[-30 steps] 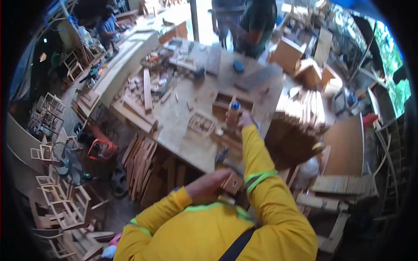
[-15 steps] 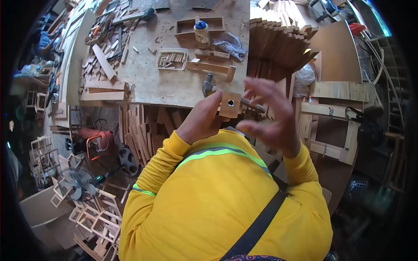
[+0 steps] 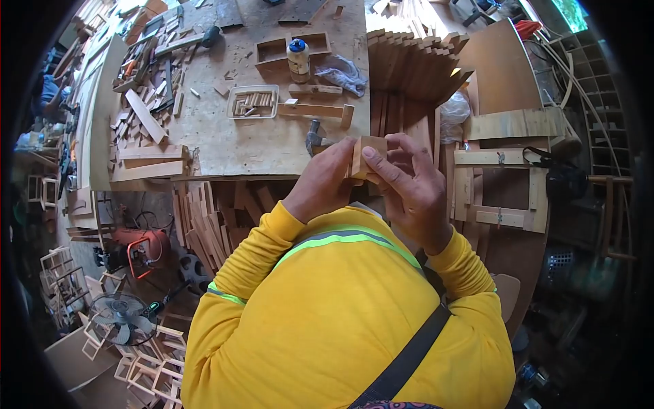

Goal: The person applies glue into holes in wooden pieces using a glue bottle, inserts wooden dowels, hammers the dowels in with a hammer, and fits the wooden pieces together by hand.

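Now the wooden block (image 3: 359, 159) is being finger-clasped from nine o'clock by the left hand (image 3: 321, 176), thumb-pinched from three by the right hand (image 3: 417, 189), seemingly for steadiness.

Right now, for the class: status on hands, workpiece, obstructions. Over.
Left hand and right hand both on wooden block. Block held near workbench edge. Hammer lies close by; nothing visibly blocking.

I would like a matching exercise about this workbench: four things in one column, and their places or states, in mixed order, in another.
Column 1
1. wooden block
2. bottle
3. tray
4. hammer

Column 2
A. holds short wooden pegs
B. near the table's front edge
C. between left hand and right hand
D. has a blue cap

Pairs: 1-C, 2-D, 3-A, 4-B
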`<act>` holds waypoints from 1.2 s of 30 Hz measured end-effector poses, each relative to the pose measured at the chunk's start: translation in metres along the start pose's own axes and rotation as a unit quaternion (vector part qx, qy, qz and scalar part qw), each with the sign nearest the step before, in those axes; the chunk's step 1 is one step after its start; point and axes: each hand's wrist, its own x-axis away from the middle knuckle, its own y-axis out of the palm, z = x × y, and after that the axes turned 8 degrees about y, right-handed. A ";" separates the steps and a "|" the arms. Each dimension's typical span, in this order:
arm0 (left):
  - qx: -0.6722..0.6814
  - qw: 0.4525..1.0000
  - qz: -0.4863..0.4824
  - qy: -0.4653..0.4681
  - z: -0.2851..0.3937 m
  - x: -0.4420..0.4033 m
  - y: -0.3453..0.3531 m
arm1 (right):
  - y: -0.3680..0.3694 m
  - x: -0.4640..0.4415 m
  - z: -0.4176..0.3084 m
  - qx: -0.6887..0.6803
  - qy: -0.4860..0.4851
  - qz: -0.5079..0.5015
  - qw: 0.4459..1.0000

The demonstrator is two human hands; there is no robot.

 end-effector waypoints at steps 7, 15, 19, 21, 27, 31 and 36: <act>0.003 1.000 0.023 -0.007 -0.010 0.002 0.000 | 0.002 -0.005 -0.005 -0.045 0.012 0.039 0.998; 0.004 0.999 0.029 -0.011 -0.009 0.004 0.005 | -0.003 -0.005 -0.013 -0.019 0.030 -0.017 0.999; -0.010 0.999 0.034 0.017 -0.013 0.005 0.010 | -0.012 0.004 -0.001 -0.029 0.007 -0.015 0.999; -0.011 0.999 0.043 0.001 -0.007 0.004 0.007 | -0.011 0.006 0.002 -0.083 -0.004 0.008 0.997; 0.001 1.000 0.017 0.008 0.003 0.010 0.004 | -0.013 0.000 0.015 -0.320 0.268 0.104 0.903; -0.015 1.000 -0.012 0.006 0.001 0.013 0.008 | -0.019 -0.004 0.083 -0.260 0.264 0.130 0.920; -0.009 1.000 -0.014 -0.011 0.003 0.013 -0.001 | 0.024 -0.038 0.137 -0.373 0.308 0.047 0.874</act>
